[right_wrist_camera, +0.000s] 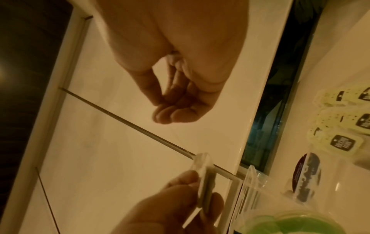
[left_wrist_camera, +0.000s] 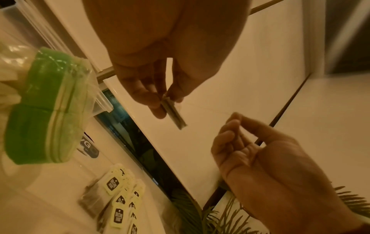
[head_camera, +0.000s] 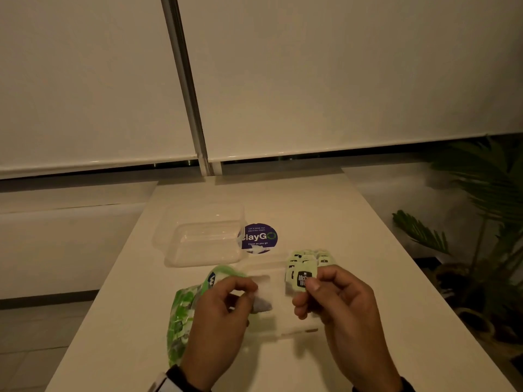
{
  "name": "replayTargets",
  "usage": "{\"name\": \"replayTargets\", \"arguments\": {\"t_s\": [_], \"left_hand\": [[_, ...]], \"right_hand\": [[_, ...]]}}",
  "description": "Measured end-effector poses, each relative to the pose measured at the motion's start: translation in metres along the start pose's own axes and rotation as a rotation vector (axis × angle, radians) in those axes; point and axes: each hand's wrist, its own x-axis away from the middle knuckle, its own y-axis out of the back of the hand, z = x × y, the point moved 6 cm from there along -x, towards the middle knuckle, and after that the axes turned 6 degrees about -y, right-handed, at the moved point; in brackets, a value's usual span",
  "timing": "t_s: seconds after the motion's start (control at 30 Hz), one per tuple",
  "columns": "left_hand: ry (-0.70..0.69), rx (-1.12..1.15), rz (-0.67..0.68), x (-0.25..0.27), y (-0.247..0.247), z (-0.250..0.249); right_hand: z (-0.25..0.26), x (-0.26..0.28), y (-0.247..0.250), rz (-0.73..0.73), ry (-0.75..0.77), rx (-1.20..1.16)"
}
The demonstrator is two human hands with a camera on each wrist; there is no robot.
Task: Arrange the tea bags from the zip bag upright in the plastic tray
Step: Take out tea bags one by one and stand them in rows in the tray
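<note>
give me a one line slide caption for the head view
Left hand pinches a tea bag while the right hand holds its tag above the table.

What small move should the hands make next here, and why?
Probably carry the tea bag pinched in the left hand to the right and stand it upright next to the row of tea bags by the plastic tray. It is held above the table, out of the zip bag, and not yet placed.
</note>
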Motion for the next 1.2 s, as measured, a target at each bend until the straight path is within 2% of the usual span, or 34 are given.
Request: {"name": "replayTargets", "arguments": {"t_s": [0.07,0.13,0.17,0.27,0.33,0.4,0.5,0.73,0.8,0.9,1.03,1.2], "left_hand": [[0.007,0.052,-0.031,-0.004,0.002,-0.001],[-0.012,0.105,-0.051,-0.006,0.004,-0.008],[-0.025,0.125,-0.058,-0.008,0.005,-0.011],[-0.074,0.153,-0.046,-0.010,0.005,-0.016],[-0.109,0.143,0.018,-0.009,-0.001,-0.020],[-0.143,0.114,0.073,-0.006,-0.007,-0.027],[-0.166,0.105,0.088,-0.003,-0.012,-0.030],[-0.143,0.153,0.127,-0.004,-0.015,-0.018],[-0.126,0.209,0.120,-0.002,-0.015,-0.013],[0.008,0.253,0.237,0.005,-0.022,0.007],[0.042,0.005,0.512,0.017,-0.032,0.029],[0.124,0.036,0.611,0.021,-0.031,0.037]], "right_hand": [[-0.006,0.002,0.001,0.137,-0.031,0.026],[-0.014,0.003,0.001,0.279,-0.039,0.242],[-0.015,0.002,0.001,0.296,-0.021,0.348],[-0.010,-0.011,0.008,0.101,0.007,0.426],[-0.006,-0.020,0.002,0.052,-0.013,0.407],[-0.004,-0.027,-0.007,0.085,-0.036,0.443],[0.000,-0.031,-0.017,0.133,-0.047,0.435],[-0.009,-0.027,-0.021,0.192,-0.197,0.241],[-0.012,-0.027,-0.019,0.184,-0.198,0.222],[-0.003,-0.030,-0.017,0.152,-0.125,0.201],[0.011,-0.031,-0.018,0.158,-0.087,0.194],[0.008,-0.032,-0.011,0.114,-0.139,0.156]]}}
